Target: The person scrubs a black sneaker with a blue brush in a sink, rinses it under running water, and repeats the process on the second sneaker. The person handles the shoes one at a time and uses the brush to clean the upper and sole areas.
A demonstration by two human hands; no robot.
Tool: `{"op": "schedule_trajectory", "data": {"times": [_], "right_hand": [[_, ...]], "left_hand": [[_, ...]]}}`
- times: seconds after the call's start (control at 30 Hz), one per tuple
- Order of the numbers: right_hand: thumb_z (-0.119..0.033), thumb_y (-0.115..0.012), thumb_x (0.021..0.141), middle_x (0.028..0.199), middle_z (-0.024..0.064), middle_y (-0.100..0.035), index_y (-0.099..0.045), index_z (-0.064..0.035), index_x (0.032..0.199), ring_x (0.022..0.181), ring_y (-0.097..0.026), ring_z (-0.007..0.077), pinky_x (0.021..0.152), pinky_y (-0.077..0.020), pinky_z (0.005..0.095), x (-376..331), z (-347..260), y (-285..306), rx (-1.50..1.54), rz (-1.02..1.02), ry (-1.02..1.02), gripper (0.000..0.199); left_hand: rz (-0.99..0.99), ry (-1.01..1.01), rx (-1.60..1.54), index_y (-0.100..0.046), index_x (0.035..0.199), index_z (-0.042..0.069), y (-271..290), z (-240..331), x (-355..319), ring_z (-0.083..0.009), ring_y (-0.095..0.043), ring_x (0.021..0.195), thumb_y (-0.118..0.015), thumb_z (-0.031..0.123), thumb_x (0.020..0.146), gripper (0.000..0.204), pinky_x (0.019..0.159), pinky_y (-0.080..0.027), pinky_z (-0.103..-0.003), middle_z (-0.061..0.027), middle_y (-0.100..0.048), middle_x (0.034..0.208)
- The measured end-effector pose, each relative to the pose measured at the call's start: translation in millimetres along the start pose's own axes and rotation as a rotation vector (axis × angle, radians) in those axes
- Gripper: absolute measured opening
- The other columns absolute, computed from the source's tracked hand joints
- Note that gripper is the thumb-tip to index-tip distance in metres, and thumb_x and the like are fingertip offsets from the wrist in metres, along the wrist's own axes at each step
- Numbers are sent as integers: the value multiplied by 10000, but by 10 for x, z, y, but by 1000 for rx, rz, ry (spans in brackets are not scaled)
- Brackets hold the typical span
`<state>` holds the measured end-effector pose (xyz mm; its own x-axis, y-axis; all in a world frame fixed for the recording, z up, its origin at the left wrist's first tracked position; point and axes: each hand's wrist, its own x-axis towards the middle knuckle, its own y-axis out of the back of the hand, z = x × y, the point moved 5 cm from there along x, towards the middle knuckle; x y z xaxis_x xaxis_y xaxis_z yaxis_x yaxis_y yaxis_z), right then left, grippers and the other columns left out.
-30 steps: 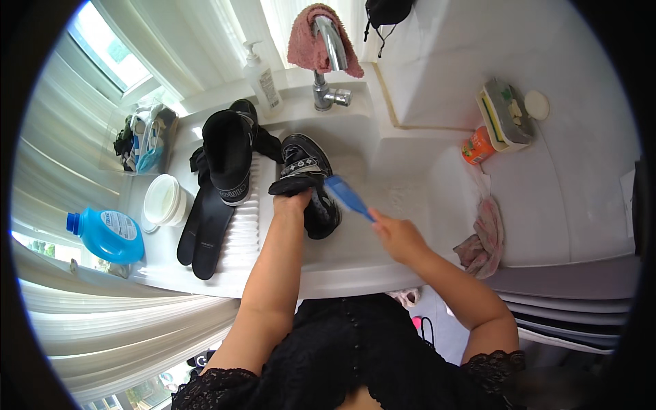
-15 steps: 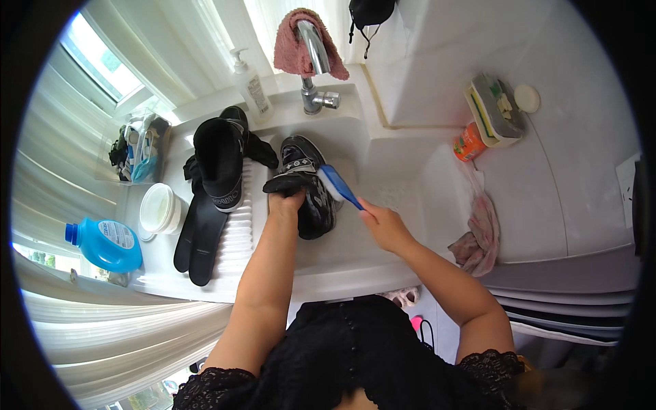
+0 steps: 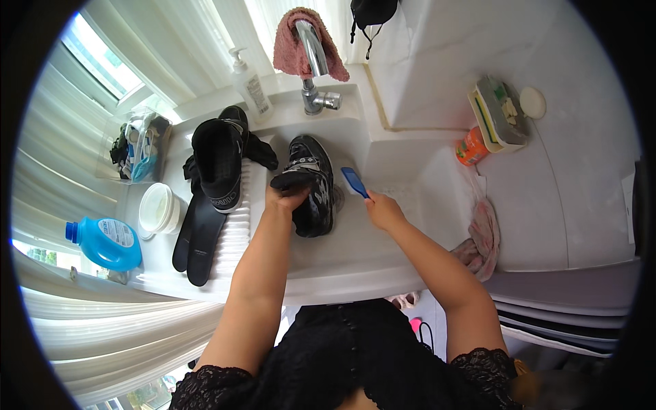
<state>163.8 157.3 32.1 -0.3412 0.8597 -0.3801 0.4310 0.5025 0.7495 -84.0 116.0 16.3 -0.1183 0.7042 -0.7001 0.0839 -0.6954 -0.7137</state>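
- Currently the shoe (image 3: 322,193) lies in the sink (image 3: 369,254), toe pointing away; left hand (image 3: 290,199) grips its flap (image 3: 292,180), fingers partly hidden.
- Right hand (image 3: 385,210), closed round a brush (image 3: 354,182), is right of the shoe, apart.

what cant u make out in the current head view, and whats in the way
- Left hand, head view: some fingers are hidden by the black shoe with white trim.
- Blue plastic brush, head view: bristles not clearly visible, behind its own back.
- Black object with dangling cords, head view: top cut off by the upper edge.
- Clear plastic box, head view: contents overlap, too small to tell apart.
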Motion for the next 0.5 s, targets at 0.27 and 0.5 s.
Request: {"op": "schedule_trajectory", "data": {"times": [0.27,0.5], "right_hand": [[-297,-471,952,1147,163,-628,-491,-175,1352,1038,-607,326,854,-488,433,134,151,-47,-242,-177,44,420],[-294,-504,938,806,95,-624,-506,-173,1353,650,-583,186,609,-477,332,-450,-208,295,416,-217,-10,432]], "left_hand": [[53,97,297,-474,1111,-43,291,-131,-191,-366,-578,1044,-497,90,828,313,1026,-349,-540,-185,-584,1118],[376,-553,1478,-589,1058,-46,425,89,-296,-247,-637,905,-629,164,793,341,616,-554,-351,-163,-629,925]]}}
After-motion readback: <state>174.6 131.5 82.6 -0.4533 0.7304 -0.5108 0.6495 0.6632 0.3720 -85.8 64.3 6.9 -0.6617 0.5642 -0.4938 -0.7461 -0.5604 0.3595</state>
